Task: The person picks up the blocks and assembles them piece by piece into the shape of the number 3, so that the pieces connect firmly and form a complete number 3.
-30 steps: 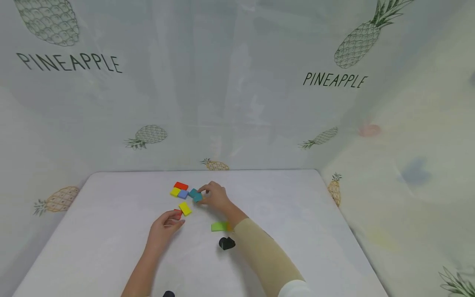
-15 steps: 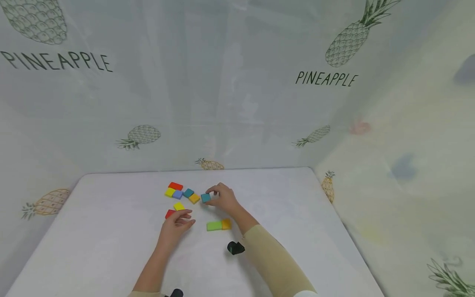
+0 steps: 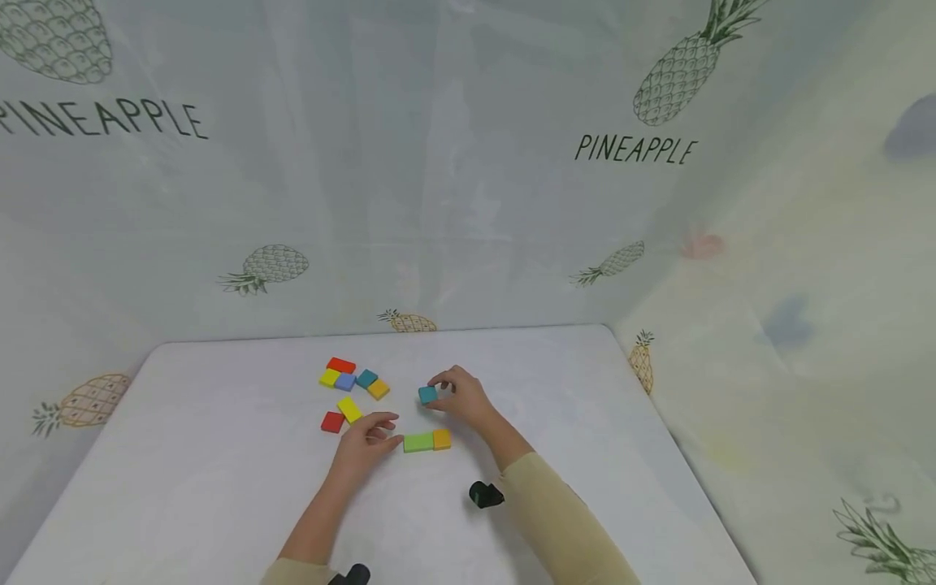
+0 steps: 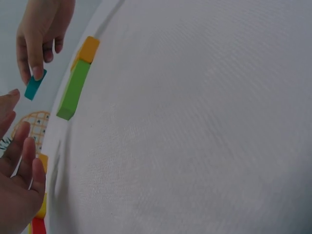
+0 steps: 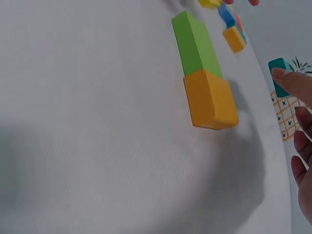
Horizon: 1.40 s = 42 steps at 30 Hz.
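Note:
Between thumb and fingers, my right hand (image 3: 468, 400) pinches a teal block (image 3: 427, 396), held up off the tabletop in the right wrist view. Just in front of it lies a green block (image 3: 418, 442), end to end with an orange block (image 3: 442, 439). My left hand (image 3: 363, 448) has its loosely bent fingertips close to the green block's left end and holds nothing. Whether its thumb touches that block I cannot tell. A yellow block (image 3: 349, 409) and a red block (image 3: 332, 422) lie just behind and left of the left hand.
Farther back on the white table (image 3: 219, 455) sits a cluster: a long red block (image 3: 341, 365), a yellow block (image 3: 330, 378), a blue block (image 3: 345, 381), a second teal block (image 3: 367, 379) and another orange block (image 3: 378, 389). A pineapple-print curtain (image 3: 453, 179) hangs behind the table.
My right hand has carried the teal block rightward, away from the cluster, uncovering the orange block there. My left hand has moved right from the red block toward the green one.

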Tool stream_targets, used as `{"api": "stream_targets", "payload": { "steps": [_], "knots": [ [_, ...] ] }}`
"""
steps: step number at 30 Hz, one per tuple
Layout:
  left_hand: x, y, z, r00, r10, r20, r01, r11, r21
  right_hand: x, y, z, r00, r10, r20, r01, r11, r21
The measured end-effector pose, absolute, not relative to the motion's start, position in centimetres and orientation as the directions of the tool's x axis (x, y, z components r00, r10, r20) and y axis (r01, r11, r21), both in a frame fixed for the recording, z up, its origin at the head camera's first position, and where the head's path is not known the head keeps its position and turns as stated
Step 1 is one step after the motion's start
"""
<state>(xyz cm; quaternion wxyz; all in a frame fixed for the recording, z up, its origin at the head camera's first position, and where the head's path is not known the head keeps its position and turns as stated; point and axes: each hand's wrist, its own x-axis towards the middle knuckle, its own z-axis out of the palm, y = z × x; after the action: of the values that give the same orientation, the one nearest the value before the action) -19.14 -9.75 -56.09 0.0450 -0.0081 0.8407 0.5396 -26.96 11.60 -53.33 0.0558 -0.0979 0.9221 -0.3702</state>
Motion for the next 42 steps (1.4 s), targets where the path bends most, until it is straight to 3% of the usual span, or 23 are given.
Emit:
{"api": "stream_targets", "payload": {
  "steps": [10, 29, 42],
  "knots": [
    [-19.1, -9.0, -57.1, -0.996, 0.05, -0.074, -0.043, 0.458, 0.888, -26.0, 13.8, -54.5, -0.978, -0.209, -0.029, -0.132, 0.717, -0.684],
    [-18.7, -8.7, -57.6, -0.997, 0.063, -0.043, -0.002, 0.546, 0.837, -24.5, 16.0, -56.7, -0.979, -0.19, -0.072, -0.057, 0.598, -0.8],
    [-18.7, -8.8, -57.8, -0.997, 0.072, -0.015, 0.029, 0.574, 0.818, -24.4, 16.0, -57.2, -0.976, -0.214, -0.045, -0.091, 0.584, -0.806]
  ]
}}
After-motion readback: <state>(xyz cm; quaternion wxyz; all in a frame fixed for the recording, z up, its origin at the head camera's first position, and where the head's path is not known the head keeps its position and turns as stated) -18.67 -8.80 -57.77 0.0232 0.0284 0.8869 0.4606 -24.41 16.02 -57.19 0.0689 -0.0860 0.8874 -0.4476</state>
